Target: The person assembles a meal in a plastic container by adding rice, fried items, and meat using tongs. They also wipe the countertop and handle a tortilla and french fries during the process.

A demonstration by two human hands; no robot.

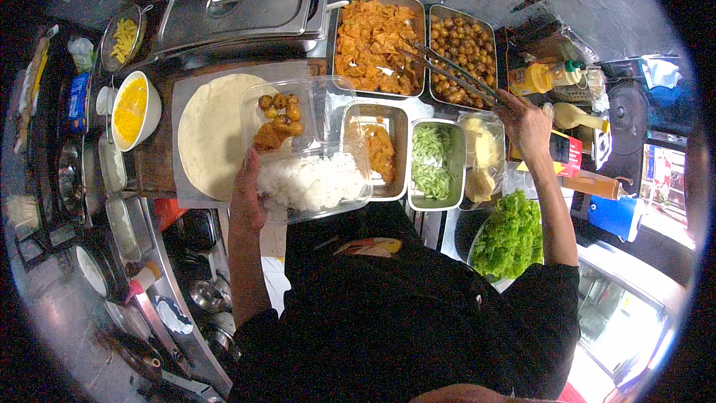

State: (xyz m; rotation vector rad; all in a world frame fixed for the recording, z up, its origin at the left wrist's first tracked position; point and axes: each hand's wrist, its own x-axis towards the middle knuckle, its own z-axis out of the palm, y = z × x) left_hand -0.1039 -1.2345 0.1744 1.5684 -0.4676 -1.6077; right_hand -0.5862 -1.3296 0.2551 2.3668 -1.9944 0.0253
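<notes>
My left hand (250, 188) is closed on the near left edge of a clear plastic takeaway container (328, 116). White rice (317, 179) fills its near compartment; small browned potatoes (280, 110) and orange sauced pieces (272, 136) lie in the far left one, and the far right one shows no food. My right hand (520, 121) grips metal tongs (456, 73). They reach left across the tray of small potatoes (462, 48), with their tips at the orange sauced pieces in the far steel tray (380, 45). Whether the tips pinch a piece, I cannot tell.
A flatbread (212, 134) on paper lies left of the container. Right of it stand steel pans of orange filling (377, 153) and shredded green vegetable (432, 160), then lettuce (511, 235). A lidded steel pan (239, 4) is behind; a bowl of yellow shreds (134, 112) stands left.
</notes>
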